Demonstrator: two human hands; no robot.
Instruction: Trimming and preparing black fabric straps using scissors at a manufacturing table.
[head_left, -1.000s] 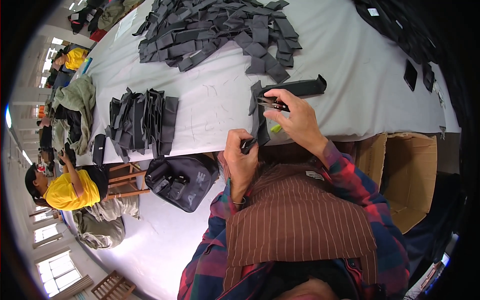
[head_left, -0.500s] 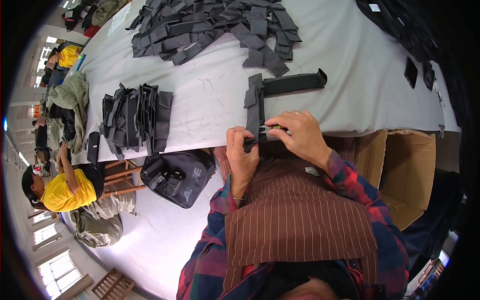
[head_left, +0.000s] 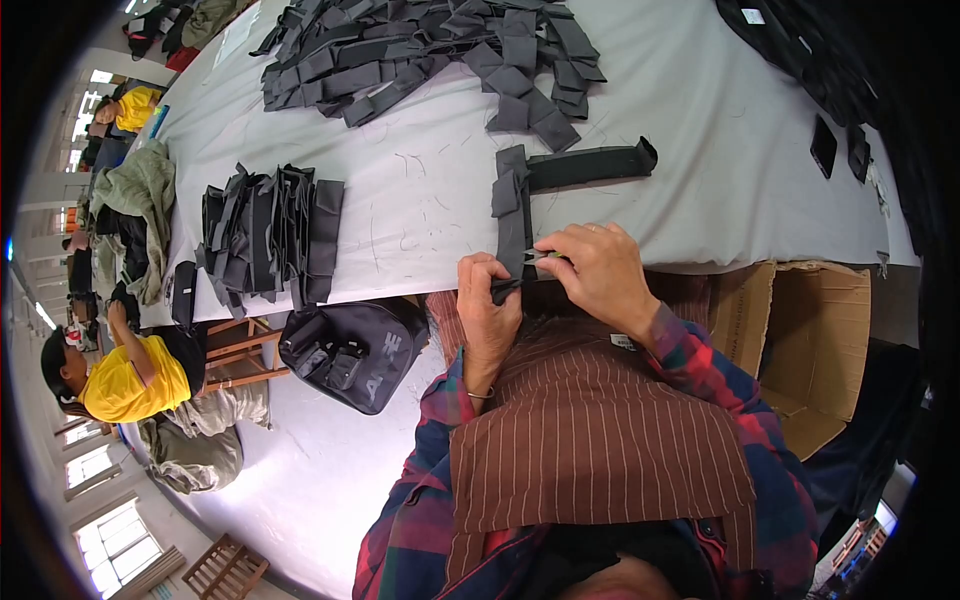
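At the table's near edge, my left hand (head_left: pixel 486 308) pinches the lower end of a dark grey fabric strip (head_left: pixel 512 215). The strip runs away from me over the white cloth, its far part folded in overlapping pieces. My right hand (head_left: pixel 600 275) is closed around small thread snips (head_left: pixel 540 256), whose metal tips point left and meet the strip's edge just above my left fingers. The handles are mostly hidden in my palm. Beyond my hands a black strip (head_left: pixel 590 168) lies crosswise, its left end beside the grey one.
A stack of dark strips (head_left: pixel 270 240) lies to the left; a large heap of grey strips (head_left: pixel 420 60) is at the far side. An open cardboard box (head_left: pixel 815 350) stands right, a black bag (head_left: pixel 355 355) below the left edge. A person in yellow (head_left: pixel 140 375) works at far left.
Little differs: the snips' tips have shifted slightly along the strip's edge, and my right fingers have closed further over the handles. My left hand keeps its pinch.
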